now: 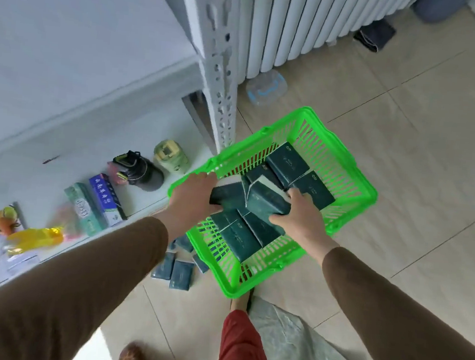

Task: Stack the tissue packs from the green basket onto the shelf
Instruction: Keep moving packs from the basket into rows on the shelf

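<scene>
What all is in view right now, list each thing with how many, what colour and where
green basket: one, bright green, on the floor by the shelf post
tissue packs: several, dark green, in the basket; a few more on the floor under the shelf edge
shelf: one, white, left
toothpaste boxes: two, green and blue, on the shelf
small shoe: one, black, on the shelf
radiator: one, white, top
clear container: one, blue clips, under the radiator
hands: left and right, each gripping packs over the basket
</scene>
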The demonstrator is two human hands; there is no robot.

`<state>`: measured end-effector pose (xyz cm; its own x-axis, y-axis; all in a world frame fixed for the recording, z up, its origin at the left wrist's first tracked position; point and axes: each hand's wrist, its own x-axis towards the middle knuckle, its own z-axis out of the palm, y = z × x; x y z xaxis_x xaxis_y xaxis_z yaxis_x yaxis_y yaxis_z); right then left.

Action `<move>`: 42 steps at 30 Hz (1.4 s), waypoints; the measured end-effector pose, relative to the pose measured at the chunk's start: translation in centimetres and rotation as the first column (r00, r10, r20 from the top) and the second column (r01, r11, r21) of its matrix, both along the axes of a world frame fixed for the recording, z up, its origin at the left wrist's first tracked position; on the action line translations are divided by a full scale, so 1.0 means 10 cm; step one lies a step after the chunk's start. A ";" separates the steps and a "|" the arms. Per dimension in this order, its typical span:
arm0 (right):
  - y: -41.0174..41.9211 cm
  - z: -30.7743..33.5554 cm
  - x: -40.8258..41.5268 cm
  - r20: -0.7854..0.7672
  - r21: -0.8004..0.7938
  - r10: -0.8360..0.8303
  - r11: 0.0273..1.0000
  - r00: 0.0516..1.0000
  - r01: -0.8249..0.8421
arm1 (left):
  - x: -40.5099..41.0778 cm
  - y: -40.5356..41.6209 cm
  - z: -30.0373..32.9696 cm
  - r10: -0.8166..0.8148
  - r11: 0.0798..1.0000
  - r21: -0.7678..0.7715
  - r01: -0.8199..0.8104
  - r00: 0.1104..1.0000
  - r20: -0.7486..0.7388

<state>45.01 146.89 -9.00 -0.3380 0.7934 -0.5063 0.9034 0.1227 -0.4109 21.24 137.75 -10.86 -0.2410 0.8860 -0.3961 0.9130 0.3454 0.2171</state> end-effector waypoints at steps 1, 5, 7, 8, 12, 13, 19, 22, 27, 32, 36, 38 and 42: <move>-0.14 0.23 -0.07 -0.046 0.022 0.022 1.000 0.999 -0.021 | -0.12 -0.22 0.26 0.070 0.996 0.043 -0.072 0.996 0.063; -0.87 1.17 -0.48 -0.252 0.105 0.087 0.993 0.964 -0.062 | -0.64 -1.30 1.28 0.268 0.921 0.216 -0.324 0.930 0.252; -1.33 1.60 -0.73 -0.360 0.102 0.076 0.994 0.930 -0.042 | -0.93 -1.92 1.72 0.317 0.877 0.266 -0.401 0.897 0.307; -1.57 1.80 -0.88 -0.406 0.100 0.071 0.994 0.911 -0.033 | -1.09 -2.23 1.92 0.333 0.853 0.298 -0.428 0.886 0.321; -2.42 2.44 -1.65 -0.586 0.050 0.060 0.998 0.808 -0.038 | -1.74 -3.40 2.65 0.380 0.773 0.412 -0.483 0.872 0.309; -2.59 2.58 -1.88 -0.610 0.036 0.072 0.997 0.789 -0.063 | -1.91 -3.65 2.80 0.391 0.756 0.441 -0.484 0.874 0.289; -3.29 3.20 -3.14 -0.707 0.074 0.208 0.972 0.676 -0.222 | -2.92 -4.74 3.41 0.494 0.644 0.543 -0.539 0.835 0.243; -3.47 3.30 -3.72 -0.743 0.052 0.216 0.962 0.633 -0.267 | -3.42 -5.07 3.57 0.546 0.618 0.562 -0.550 0.814 0.197; -3.55 3.26 -4.65 -0.779 0.006 0.190 0.955 0.597 -0.296 | -4.29 -5.23 3.62 0.589 0.606 0.557 -0.568 0.791 0.166; -3.43 3.16 -5.57 -0.780 -0.004 0.188 0.952 0.597 -0.305 | -5.15 -5.10 3.57 0.609 0.626 0.548 -0.554 0.787 0.100; -3.28 3.09 -6.24 -0.739 0.067 0.279 0.936 0.613 -0.345 | -5.77 -4.94 3.51 0.607 0.667 0.524 -0.530 0.794 0.032; -3.21 3.04 -6.53 -0.721 0.088 0.301 0.934 0.624 -0.347 | -6.04 -4.84 3.48 0.594 0.701 0.510 -0.499 0.804 -0.030; -3.11 2.90 -6.96 -0.690 0.100 0.315 0.933 0.652 -0.345 | -6.43 -4.67 3.41 0.569 0.745 0.489 -0.453 0.815 -0.111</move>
<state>-24.58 115.77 19.99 -0.8361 0.5463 -0.0502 0.2688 0.3282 -0.9055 -43.07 91.00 23.29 -0.7411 0.6611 0.1169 0.6658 0.7012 0.2549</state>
